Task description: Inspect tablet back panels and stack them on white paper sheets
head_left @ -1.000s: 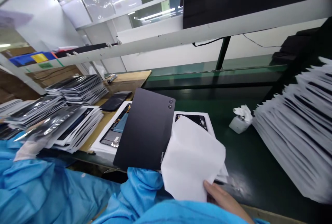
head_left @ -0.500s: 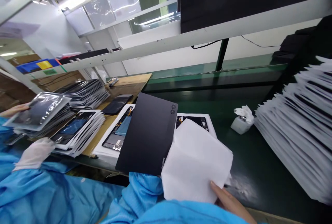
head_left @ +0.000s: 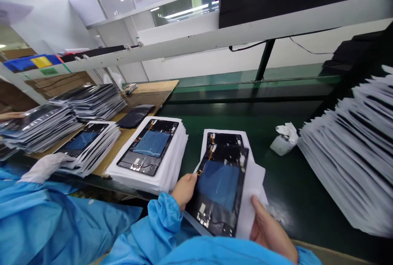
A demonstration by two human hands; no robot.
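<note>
Head view: a tablet shell [head_left: 219, 189] is held with its open inside turned up, blue panel and circuit parts exposed, low in the picture at about 6 o'clock; half a second ago the dark closed back with its two camera lenses was facing up instead, so the piece has been flipped over. It is gripped on its 9 o'clock edge by the left hand [head_left: 183, 189], fingers closed on the rim, and on its 3 o'clock side by the right hand [head_left: 270, 234], whose thumb is pressed on a white sheet [head_left: 253, 191] lying under the shell; earlier that sheet was held above the shell, covering its right corner. Just beyond, at 12 o'clock, a second open shell [head_left: 225, 139] is seen on a white pile on the green belt [head_left: 294, 183], no longer hidden. At 10 o'clock a stack of white trays [head_left: 170, 156] topped by another open shell is now fully uncovered. Further to 9 o'clock, a co-worker's gloved hand [head_left: 46, 166] is resting against a smaller stack [head_left: 92, 146], where before a silver bag was being lifted. At 2 o'clock a small white bottle [head_left: 281, 142] is standing, and at 3 o'clock a big fanned pile of sheets [head_left: 356, 150] is lying.
</note>
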